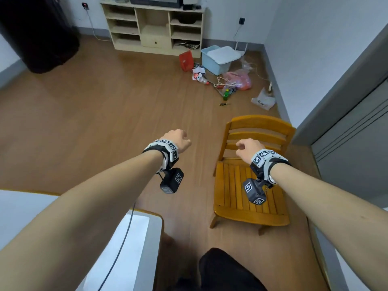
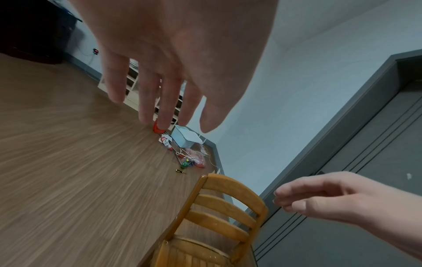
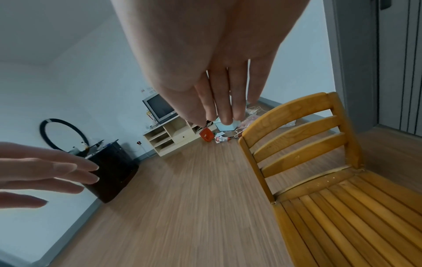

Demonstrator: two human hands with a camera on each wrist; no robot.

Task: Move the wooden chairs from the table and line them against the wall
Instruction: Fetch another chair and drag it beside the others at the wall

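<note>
A wooden chair [image 1: 249, 185] with a slatted seat and back stands upright on the floor, its back near the grey door frame [image 1: 340, 89]. A white-topped table [image 1: 25, 215] sits well to the chair's left. The right hand [image 1: 248, 149] hovers above the chair's seat, just in front of the back slats, fingers relaxed, holding nothing. The left hand [image 1: 178, 140] hangs over bare floor left of the chair, fingers loose and likewise empty.

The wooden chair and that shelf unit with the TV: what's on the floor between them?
Floor clutter in the head view: screwdriver, green bottle, pink bag, pale blue bin.
</note>
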